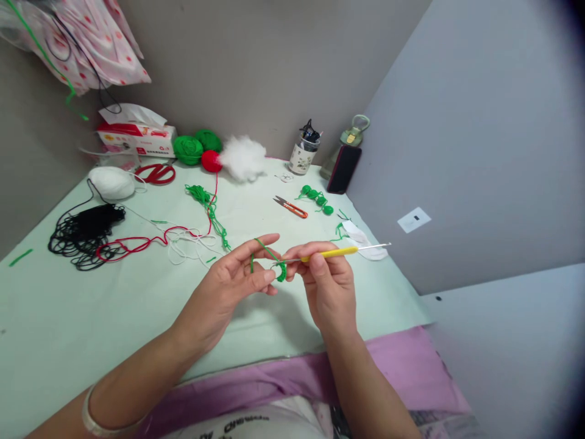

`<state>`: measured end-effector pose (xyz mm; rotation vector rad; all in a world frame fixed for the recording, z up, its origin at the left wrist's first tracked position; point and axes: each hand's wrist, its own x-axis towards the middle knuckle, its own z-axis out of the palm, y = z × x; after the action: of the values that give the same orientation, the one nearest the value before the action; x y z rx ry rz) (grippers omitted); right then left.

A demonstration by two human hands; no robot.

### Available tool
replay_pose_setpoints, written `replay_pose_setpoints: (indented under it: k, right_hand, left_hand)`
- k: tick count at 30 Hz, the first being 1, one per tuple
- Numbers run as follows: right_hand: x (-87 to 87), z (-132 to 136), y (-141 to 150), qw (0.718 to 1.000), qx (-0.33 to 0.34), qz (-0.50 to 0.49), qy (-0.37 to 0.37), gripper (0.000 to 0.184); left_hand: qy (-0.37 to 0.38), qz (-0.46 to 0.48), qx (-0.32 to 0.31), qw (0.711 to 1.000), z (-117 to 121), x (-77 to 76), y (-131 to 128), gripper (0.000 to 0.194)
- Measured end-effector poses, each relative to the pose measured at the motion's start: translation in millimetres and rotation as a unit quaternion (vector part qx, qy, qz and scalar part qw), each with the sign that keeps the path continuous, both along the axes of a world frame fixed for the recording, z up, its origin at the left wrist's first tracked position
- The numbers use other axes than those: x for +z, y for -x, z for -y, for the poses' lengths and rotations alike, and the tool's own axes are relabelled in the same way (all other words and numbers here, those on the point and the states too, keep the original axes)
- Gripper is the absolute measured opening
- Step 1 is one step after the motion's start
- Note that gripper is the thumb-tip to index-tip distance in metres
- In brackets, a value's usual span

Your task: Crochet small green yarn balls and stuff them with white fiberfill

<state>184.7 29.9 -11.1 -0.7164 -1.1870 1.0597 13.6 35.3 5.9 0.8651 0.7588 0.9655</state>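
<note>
Between thumb and fingers, my left hand (235,277) pinches a small curved piece of green crochet (282,272). Green yarn (267,249) runs from the piece over my raised left index finger. My right hand (329,283) grips a crochet hook (336,252) by its yellow handle, thumb pressed on top. One metal end of the hook reaches left to the green piece; the other points right, free in the air. Whether the hook tip passes through a loop is too small to tell. Both hands are held above the table, close together.
Behind my hands lie orange thread snips (291,207), green crocheted balls (316,198), tangled red yarn (137,242) and black yarn (86,235). Further back are white stuffing (243,158), green yarn balls (188,149), red scissors (156,174), a tissue box (137,137) and a phone (345,169).
</note>
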Motion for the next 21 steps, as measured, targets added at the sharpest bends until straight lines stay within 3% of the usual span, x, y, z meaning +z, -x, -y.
replay_pose_setpoints:
  k: [11,15,17,19,21]
  right_hand:
    - [1.0,-1.0,-1.7,1.0,0.004,-0.008,0.016,0.018]
    - [1.9,3.6,-4.4,0.994,-0.047,0.082,-0.053,0.018]
    - [1.2,7.8,-5.9,0.962,-0.105,0.197,-0.156,0.02]
    - [-0.1,11.7,-7.1,0.885,-0.165,0.338,-0.273,0.026]
    - [-1.6,14.6,-7.6,0.809,-0.195,0.436,-0.344,0.036]
  left_hand:
    - [0.044,0.052,-0.025,0.997,-3.5,-0.9,1.3,0.036]
    - [0.04,0.043,-0.013,0.998,-3.2,-0.8,2.9,0.031]
    - [0.033,0.034,0.0,0.999,-2.9,0.0,2.0,0.033]
    - [0.035,0.041,0.007,0.999,-2.6,0.8,0.2,0.036]
    - [0.054,0.063,-0.006,0.996,-2.7,1.3,-1.6,0.04]
